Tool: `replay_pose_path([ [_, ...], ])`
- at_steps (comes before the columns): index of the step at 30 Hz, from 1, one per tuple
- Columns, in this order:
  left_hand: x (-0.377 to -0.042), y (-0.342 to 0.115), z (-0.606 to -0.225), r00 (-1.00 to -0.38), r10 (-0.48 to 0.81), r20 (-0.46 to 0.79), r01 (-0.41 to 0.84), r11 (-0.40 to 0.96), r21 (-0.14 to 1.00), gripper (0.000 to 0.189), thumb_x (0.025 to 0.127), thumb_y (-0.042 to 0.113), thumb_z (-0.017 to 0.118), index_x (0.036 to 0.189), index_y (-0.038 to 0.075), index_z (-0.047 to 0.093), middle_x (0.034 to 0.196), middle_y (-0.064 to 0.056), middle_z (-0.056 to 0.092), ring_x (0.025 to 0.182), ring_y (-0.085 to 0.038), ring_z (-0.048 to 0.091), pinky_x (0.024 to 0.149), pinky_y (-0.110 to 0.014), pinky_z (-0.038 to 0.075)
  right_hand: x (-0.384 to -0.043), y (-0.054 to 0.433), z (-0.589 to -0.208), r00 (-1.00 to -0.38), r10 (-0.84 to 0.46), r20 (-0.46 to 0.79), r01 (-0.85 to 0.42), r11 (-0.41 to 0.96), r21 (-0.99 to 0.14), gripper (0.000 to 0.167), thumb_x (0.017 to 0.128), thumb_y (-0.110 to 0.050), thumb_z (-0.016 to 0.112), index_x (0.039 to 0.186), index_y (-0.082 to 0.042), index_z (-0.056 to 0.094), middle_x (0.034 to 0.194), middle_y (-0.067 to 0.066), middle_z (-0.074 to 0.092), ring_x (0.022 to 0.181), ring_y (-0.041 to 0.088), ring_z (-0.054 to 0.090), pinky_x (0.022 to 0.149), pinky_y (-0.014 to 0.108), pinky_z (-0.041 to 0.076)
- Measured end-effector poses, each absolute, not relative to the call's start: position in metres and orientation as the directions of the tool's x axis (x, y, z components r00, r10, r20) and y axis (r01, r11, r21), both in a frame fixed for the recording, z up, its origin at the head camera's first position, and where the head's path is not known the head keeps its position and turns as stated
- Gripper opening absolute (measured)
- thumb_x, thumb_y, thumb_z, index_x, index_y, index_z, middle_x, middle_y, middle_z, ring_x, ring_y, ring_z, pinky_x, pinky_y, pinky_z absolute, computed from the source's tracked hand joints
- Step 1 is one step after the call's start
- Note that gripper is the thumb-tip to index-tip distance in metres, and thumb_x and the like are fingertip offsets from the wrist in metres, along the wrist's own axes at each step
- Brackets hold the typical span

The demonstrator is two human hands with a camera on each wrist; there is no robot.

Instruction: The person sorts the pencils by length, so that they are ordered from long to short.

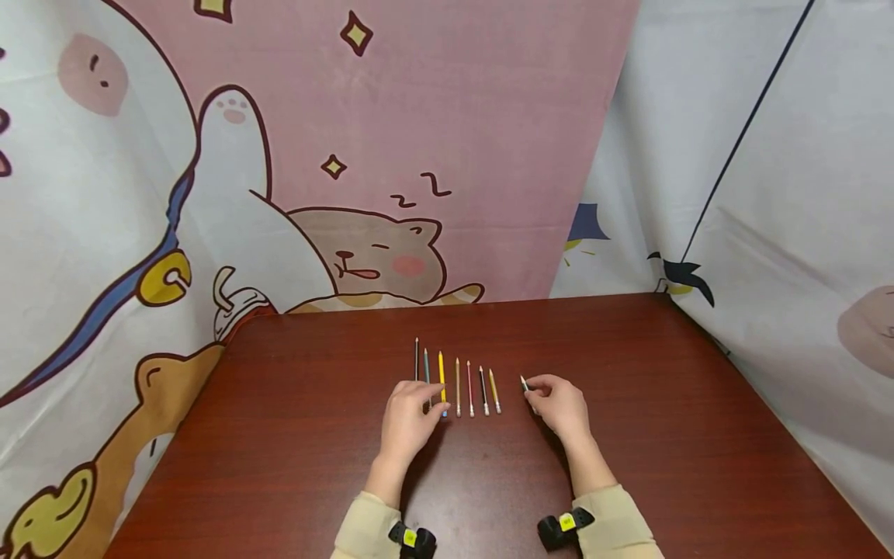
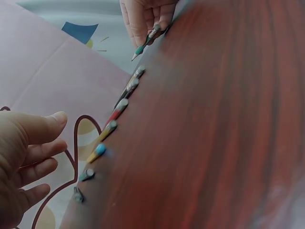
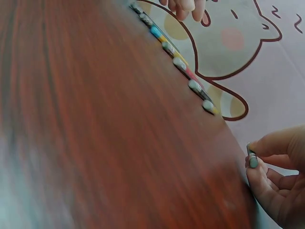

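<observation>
My right hand (image 1: 562,407) pinches a short green pencil (image 2: 139,49) between thumb and fingers, its sharpened tip pointing away from me. The pencil's blunt end (image 3: 253,162) faces back in the right wrist view. To the left lies a row of pencils, tips away: a dark one (image 1: 417,357), a blue one (image 1: 426,363), a yellow one (image 1: 441,366), a tan one (image 1: 457,384), a red one (image 1: 470,388), a black one (image 1: 483,390) and a short yellow one (image 1: 494,390). Over the row's left end, my left hand (image 1: 407,415) has loose, parted fingers, holds nothing, and partly hides the left pencils.
The pencils lie on a reddish-brown wooden table (image 1: 293,435). Behind it hangs a pink and white cartoon-printed cloth (image 1: 489,155), and another white cloth (image 1: 782,233) hangs along the right side. A small black device (image 1: 559,532) is worn at each sleeve cuff.
</observation>
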State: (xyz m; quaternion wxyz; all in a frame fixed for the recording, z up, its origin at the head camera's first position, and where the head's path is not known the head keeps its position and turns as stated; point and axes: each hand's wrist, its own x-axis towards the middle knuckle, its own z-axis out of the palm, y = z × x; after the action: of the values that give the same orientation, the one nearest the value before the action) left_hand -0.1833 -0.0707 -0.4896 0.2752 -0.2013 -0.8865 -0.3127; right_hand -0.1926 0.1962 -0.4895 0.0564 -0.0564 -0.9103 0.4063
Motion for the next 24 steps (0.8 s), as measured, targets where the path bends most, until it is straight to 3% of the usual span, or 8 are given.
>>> replay_pose_path([
  [11,-0.185,-0.085,-0.49,-0.779,0.144,0.61,0.5,0.73,0.466,0.03,0.074,0.011,0.087,0.102,0.006,0.078,0.092,-0.005,0.073,0.088,-0.025,0.062,0.077,-0.04,0.052,-0.204,0.174,-0.487,-0.988,0.144,0.056,0.06,0.692,-0.719,0.022,0.088,-0.015,0.073,0.107,-0.005,0.074,0.078,-0.002,0.07,0.06,0.011,0.061,0.064,0.037,0.049],
  [24,-0.187,-0.088,-0.491,-0.768,0.143,0.624,0.503,0.738,0.45,0.03,0.074,0.013,0.087,0.101,0.006,0.078,0.091,-0.005,0.073,0.087,-0.026,0.063,0.078,-0.04,0.052,-0.207,0.162,-0.49,-0.986,0.127,0.107,0.038,0.801,-0.597,0.02,0.084,-0.017,0.078,0.101,-0.007,0.075,0.075,-0.003,0.068,0.068,0.019,0.064,0.062,0.042,0.051],
])
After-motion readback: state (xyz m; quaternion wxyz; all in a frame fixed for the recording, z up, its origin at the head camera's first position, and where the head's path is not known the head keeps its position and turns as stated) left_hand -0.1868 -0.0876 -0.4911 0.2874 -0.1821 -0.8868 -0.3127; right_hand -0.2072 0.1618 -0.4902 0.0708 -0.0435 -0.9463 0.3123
